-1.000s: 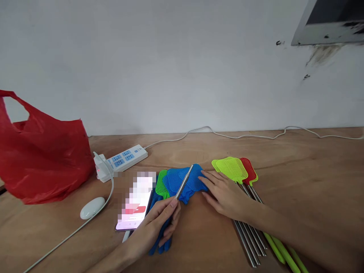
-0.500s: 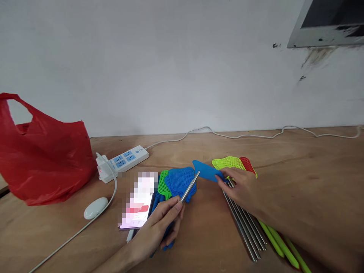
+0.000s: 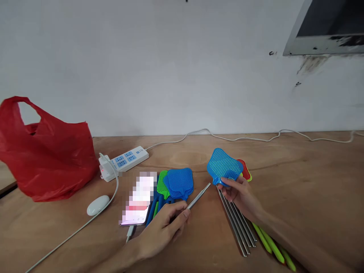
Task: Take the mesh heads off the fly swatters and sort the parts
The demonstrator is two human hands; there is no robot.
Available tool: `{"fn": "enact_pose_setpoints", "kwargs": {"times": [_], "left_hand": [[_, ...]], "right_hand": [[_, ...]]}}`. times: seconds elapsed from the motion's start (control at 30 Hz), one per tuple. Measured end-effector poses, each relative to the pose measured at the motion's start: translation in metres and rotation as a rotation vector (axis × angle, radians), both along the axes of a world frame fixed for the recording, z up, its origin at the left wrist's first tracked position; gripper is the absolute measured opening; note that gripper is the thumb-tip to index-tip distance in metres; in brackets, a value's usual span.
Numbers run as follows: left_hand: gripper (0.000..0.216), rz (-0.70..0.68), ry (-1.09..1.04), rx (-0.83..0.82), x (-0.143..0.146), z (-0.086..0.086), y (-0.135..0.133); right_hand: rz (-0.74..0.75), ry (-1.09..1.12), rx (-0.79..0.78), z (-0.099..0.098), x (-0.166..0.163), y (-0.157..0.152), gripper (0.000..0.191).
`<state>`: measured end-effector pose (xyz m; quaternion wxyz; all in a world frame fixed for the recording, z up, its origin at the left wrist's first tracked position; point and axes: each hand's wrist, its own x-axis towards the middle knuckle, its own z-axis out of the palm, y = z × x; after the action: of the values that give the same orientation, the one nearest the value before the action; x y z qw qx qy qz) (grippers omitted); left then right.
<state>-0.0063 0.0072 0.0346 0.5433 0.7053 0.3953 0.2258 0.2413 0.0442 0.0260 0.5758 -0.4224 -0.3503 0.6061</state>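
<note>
My left hand point(image 3: 167, 227) is closed around a slim metal rod point(image 3: 200, 195), whose bare tip points up and to the right. Between the thumb and fingers of my right hand point(image 3: 240, 193) is a blue perforated fly swatter head point(image 3: 223, 165), tilted with its neck toward the rod tip, a short gap apart. Under and beside my right hand lie several steel rods point(image 3: 239, 223) and yellow-green handles point(image 3: 271, 242). A red swatter head point(image 3: 245, 170) is partly hidden behind the blue one. Beyond my left hand rest blue swatter heads point(image 3: 180, 182) and a green one point(image 3: 162, 185).
Left of the swatters lies a lit phone point(image 3: 139, 201) with a cable plugged in. Further left are a white power strip point(image 3: 131, 159), a white oval device point(image 3: 98, 205) and a red plastic bag point(image 3: 54, 155). A thin cord point(image 3: 241, 139) runs along the wall.
The blue swatter head has turned from nearly edge-on to face me, its neck now toward the rod. My left hand has lowered the rod and swung its tip rightward.
</note>
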Motion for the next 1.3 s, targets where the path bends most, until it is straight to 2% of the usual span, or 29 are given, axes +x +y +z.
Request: {"fn": "enact_pose_setpoints", "kwargs": {"times": [0.2,0.47,0.83,1.3], "left_hand": [[0.041,0.019,0.062,0.085,0.013,-0.004,0.006],[0.037,0.030,0.284,0.277,0.008,-0.007,0.005],[0.039,0.034,0.371,0.294,0.009,-0.002,0.002],[0.039,-0.002,0.422,0.346,0.006,-0.002,-0.003]], "right_hand": [[0.032,0.088,-0.016,-0.002,0.003,0.000,0.031],[0.010,0.118,-0.021,-0.005,0.001,0.001,0.032],[0.021,0.046,0.057,-0.004,0.001,-0.002,0.035],[0.131,-0.042,0.054,-0.005,-0.001,-0.007,0.035]]}}
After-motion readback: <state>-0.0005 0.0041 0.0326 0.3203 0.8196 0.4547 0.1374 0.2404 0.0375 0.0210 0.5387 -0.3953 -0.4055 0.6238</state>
